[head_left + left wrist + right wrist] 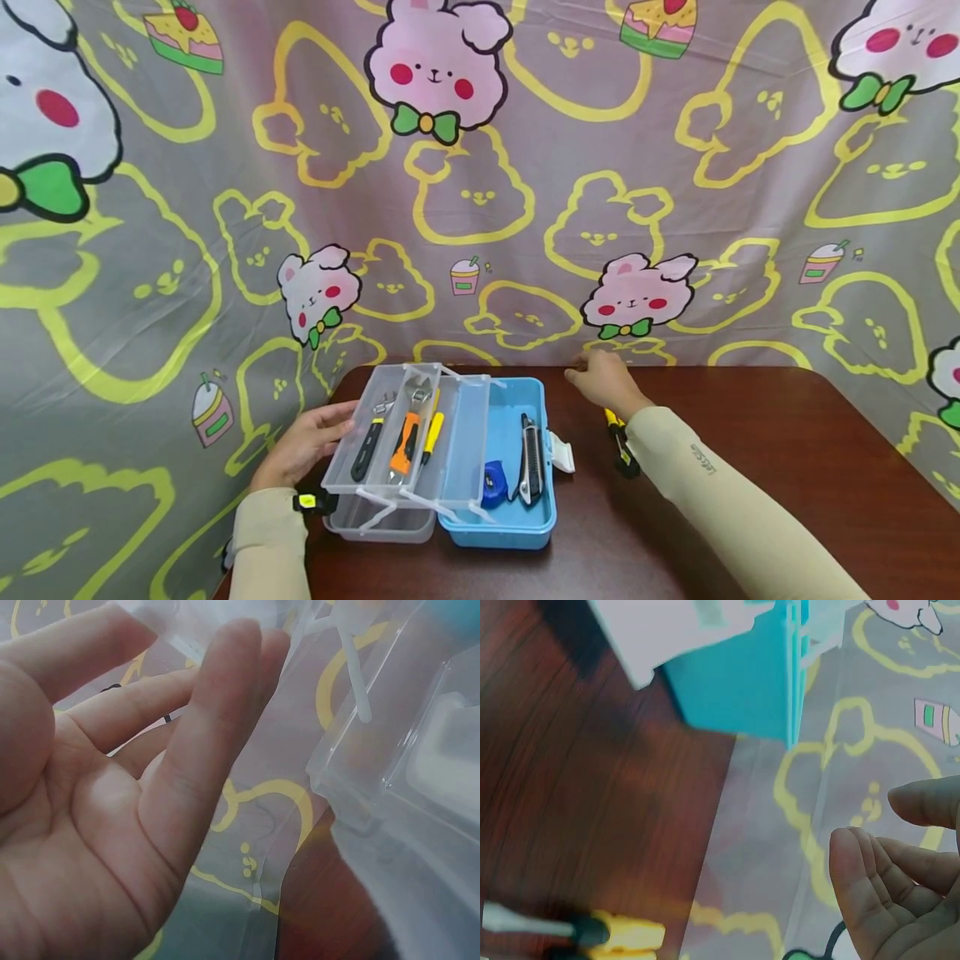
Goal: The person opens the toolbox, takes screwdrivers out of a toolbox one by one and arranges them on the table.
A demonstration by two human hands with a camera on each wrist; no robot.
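left hand point(303, 446) at tray's point(348, 467) left edge, fingers pretty straight | wrenches point(405, 442) in tray, blue box point(498, 537) next door | bench point(581, 525) gap | right hand point(606, 379) empty, fingers loosely bent, by back edge | yellow tools point(630, 932), loads of bench right

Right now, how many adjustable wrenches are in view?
2. The black-handled wrench lies toward the left side of the raised clear tray; the orange-handled wrench lies just right of it. Others could be hidden underneath.

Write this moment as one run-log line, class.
left hand: at clear tray edge | right hand: empty | toolbox: open | tape measure: inside
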